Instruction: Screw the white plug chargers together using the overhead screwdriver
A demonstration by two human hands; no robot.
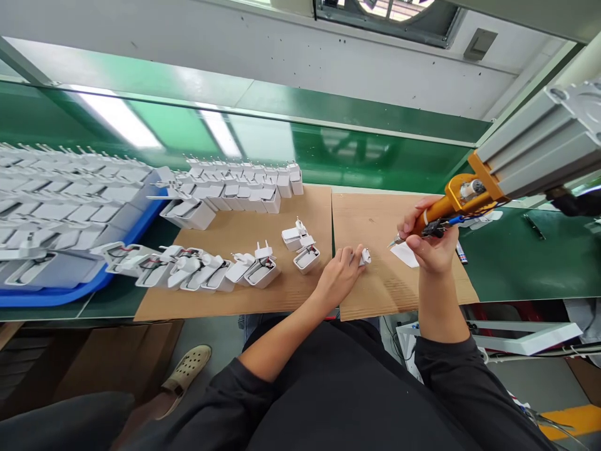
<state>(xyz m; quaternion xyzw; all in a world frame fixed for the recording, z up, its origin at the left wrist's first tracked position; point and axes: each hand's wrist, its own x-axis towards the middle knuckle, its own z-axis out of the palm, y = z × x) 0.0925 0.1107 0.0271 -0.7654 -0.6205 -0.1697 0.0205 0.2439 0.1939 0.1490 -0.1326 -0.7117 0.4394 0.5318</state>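
Observation:
My left hand (342, 272) is closed around a small white plug adapter housing (365, 256) on the cardboard. Most of that housing is hidden by the fingers. In my right hand (434, 241) is the orange barrel of a dispensing gun (434, 212), with its fine needle tip pointing down and left. The tip is a short distance right of the held housing, apart from it. Left of my left hand are two open white housings (307, 258) with pins standing up. A white piece of paper (404, 254) lies under the gun.
Several open housings with wires (206, 274) form a row at the left front; more (244, 181) stand behind. A blue tray (101, 279) holds many white housings. A large metal cylinder (530, 144) hangs at right, joined to the gun. A pen (534, 227) lies on the green bench.

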